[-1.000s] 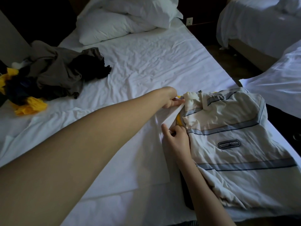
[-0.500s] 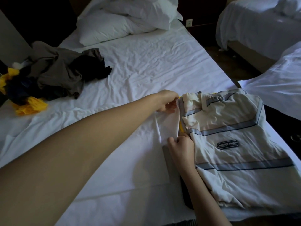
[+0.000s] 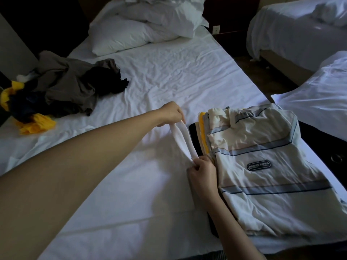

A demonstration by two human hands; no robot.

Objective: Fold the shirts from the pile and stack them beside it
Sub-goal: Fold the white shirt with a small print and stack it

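Since the earlier frames both hands have shifted left, away from the edge of the stack (image 3: pixel 262 175), and they have drawn the edge of the white shirt (image 3: pixel 183 140) up with them. The left hand (image 3: pixel 171 114) pinches the far end of that raised edge, fingers curled onto the fabric. The right hand (image 3: pixel 201 169) pinches the near end, fingers likewise closed on the cloth. Between the two grips the edge stands up off the bed (image 3: pixel 178 72) as a narrow doubled strip. The rest of the white shirt lies flat on the sheet to the left of the hands; its outline is hard to separate from the white bedding.

The stack sits just right of the hands, near the right side of the bed. Its top item is a cream striped shirt (image 3: pixel 272 147) with blue-grey bands and a dark chest patch. A yellow layer (image 3: pixel 203 136) shows at the left edge, and a black layer (image 3: pixel 193 131) lies underneath.

The pile (image 3: pixel 65 87) of unfolded grey, black and yellow garments rests at the far left of the bed, well apart from the stack. Pillows (image 3: pixel 142 29) lie at the head of the bed. A second bed (image 3: pixel 291 29) stands at upper right.
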